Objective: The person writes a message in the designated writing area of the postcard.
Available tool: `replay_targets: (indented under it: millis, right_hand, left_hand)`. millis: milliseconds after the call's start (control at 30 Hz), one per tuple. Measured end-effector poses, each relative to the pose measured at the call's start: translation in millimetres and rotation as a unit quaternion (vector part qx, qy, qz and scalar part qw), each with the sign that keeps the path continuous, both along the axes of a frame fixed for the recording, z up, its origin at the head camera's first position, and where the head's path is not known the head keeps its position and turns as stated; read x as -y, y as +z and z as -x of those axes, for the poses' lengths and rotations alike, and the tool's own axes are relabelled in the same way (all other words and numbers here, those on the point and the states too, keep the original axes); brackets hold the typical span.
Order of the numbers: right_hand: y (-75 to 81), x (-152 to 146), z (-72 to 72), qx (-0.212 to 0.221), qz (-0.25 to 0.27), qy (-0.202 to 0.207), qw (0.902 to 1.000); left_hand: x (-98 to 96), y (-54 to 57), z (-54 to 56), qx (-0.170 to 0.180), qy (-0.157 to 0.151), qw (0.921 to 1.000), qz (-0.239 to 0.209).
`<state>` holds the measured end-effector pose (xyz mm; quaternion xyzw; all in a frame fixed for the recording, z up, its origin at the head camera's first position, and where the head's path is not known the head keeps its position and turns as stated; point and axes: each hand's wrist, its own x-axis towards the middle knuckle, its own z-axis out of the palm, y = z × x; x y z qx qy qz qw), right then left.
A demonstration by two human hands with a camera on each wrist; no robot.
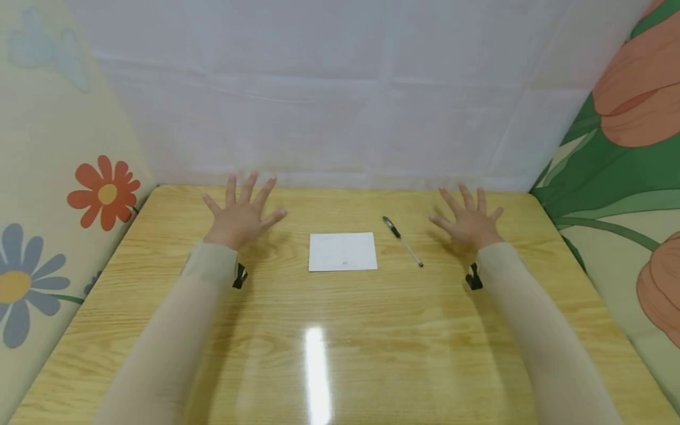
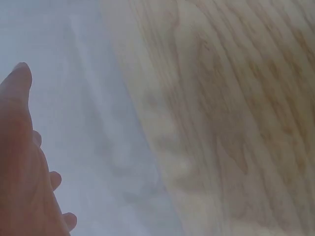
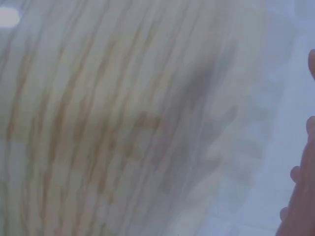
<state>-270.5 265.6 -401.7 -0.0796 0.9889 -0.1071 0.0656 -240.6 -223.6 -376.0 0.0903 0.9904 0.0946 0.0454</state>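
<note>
In the head view my left hand [image 1: 239,219] is held over the far left part of the table, fingers straight and spread, holding nothing. My right hand [image 1: 470,223] is likewise spread over the far right part, also with nothing in it. Between the two lies a white rectangular card or paper pad [image 1: 342,252], with a small mark near its lower edge. A pen [image 1: 404,241] with a black grip and clear barrel lies slanted just right of it, nearer my right hand. Each wrist view catches only part of its hand, at the frame's edge.
The wooden table [image 1: 372,330] shows a bright light reflection near its front. A white cloth [image 1: 329,106] hangs along the back edge. Flower-printed panels stand on the left [image 1: 42,177] and right [image 1: 627,177] sides. Dark straps [image 1: 240,276] show at the wrists.
</note>
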Motion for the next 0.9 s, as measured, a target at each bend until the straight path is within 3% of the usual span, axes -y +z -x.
replay_targets:
  millis: [267,700,900]
  right_hand:
    - [3.2,9,-9.2,-0.019,0.021,0.015,0.9995]
    - [-4.3,26,-22.3,-0.046,0.083,0.03,0.9951]
    - [-3.4,36,-28.4,-0.049,0.111,0.043,0.9917]
  left_hand:
    - [-6.0,-1.4,-10.1,-0.023,-0.007,0.9995,-0.022]
    - [-17.9,-4.2,-26.9,-0.04,-0.016,0.9976,-0.054]
    - [-22.4,-8.5,-31.9,-0.066,-0.03,0.9939,-0.084]
